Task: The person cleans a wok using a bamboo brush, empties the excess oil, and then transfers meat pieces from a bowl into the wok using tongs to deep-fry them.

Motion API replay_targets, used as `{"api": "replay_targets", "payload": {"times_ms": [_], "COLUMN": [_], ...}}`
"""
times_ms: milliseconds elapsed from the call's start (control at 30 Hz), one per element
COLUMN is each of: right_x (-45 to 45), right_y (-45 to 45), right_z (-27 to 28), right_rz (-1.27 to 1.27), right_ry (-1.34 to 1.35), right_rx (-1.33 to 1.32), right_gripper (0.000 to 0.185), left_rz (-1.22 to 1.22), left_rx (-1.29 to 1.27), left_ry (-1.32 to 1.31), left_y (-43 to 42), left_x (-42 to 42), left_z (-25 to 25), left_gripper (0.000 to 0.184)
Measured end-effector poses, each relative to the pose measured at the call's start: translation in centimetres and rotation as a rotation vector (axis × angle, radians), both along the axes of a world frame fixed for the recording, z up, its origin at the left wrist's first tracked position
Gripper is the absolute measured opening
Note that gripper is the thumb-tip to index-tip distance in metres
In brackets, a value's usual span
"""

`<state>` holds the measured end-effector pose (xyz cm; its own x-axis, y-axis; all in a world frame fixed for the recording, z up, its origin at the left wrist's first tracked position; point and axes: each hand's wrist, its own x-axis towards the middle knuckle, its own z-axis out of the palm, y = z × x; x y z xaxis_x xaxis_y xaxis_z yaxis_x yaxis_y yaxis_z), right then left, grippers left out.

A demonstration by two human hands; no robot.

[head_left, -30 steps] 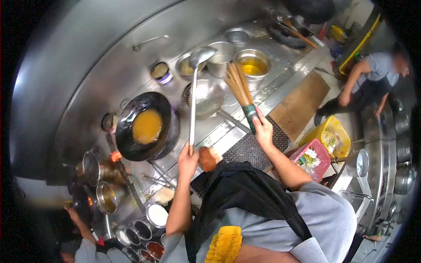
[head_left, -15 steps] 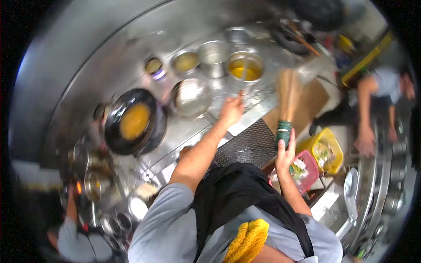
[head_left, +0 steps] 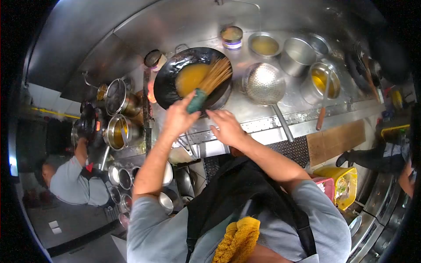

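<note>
My left hand (head_left: pixel 176 118) is closed around the green-wrapped handle of a bamboo brush (head_left: pixel 215 76). The bristles rest in the black wok (head_left: pixel 166 83), beside yellow-brown liquid (head_left: pixel 191 79). My right hand (head_left: pixel 228 128) is just below the wok's near edge, close to the brush handle, with its fingers apart and nothing seen in it. A ladle (head_left: pixel 325 98) leans in a pot of yellow oil (head_left: pixel 313 90), its wooden handle toward me. Between wok and pot sits a round perforated strainer (head_left: pixel 264 83), its handle pointing toward me.
Behind are a jar (head_left: pixel 231 38), a bowl (head_left: pixel 264 45) and an empty metal pot (head_left: pixel 298 57). Flame shows left of the wok. More pots (head_left: pixel 117 131) and containers stand left, near another person (head_left: pixel 76 184). Yellow (head_left: pixel 346 186) and pink bins are at right, near another person's leg (head_left: pixel 372 160).
The brush has passed from my right hand to my left and into the wok. The ladle, earlier in my left hand, now stands in the oil pot. The view has turned toward the wok.
</note>
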<state>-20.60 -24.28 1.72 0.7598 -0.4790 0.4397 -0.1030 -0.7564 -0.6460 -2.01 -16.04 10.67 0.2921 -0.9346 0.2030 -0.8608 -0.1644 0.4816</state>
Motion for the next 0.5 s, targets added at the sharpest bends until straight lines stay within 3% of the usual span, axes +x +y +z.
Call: {"api": "replay_targets", "payload": {"times_ms": [100, 167, 233, 300, 367, 500], "right_x": [8.3, 11.3, 12.0, 11.9, 11.5, 11.8], "right_y": [1.0, 1.0, 1.2, 1.5, 1.6, 1.5], "right_z": [-2.9, -2.9, -4.2, -3.8, -3.2, -4.0], "right_rz": [-0.013, 0.081, 0.012, 0.007, 0.009, 0.023], "right_ry": [0.150, 0.670, 0.610, 0.595, 0.605, 0.654], "right_rx": [-0.073, -0.055, -0.057, -0.044, -0.049, -0.100], "right_gripper": [0.043, 0.030, 0.027, 0.027, 0.026, 0.023], "left_rz": [0.048, 0.028, 0.136, 0.295, 0.311, 0.112], "left_rx": [0.644, 0.835, 0.768, 0.639, 0.630, 0.816], "left_ry": [-0.301, -0.465, -0.513, -0.315, -0.189, -0.331], "left_y": [0.5, 0.1, -4.0, -9.6, -12.7, -9.5], "left_x": [6.9, 12.9, 18.8, 19.9, 17.3, 14.4], "left_z": [1.7, -4.1, -8.6, -9.1, -9.3, -8.9], "left_gripper": [0.056, 0.047, 0.042, 0.038, 0.038, 0.039]}}
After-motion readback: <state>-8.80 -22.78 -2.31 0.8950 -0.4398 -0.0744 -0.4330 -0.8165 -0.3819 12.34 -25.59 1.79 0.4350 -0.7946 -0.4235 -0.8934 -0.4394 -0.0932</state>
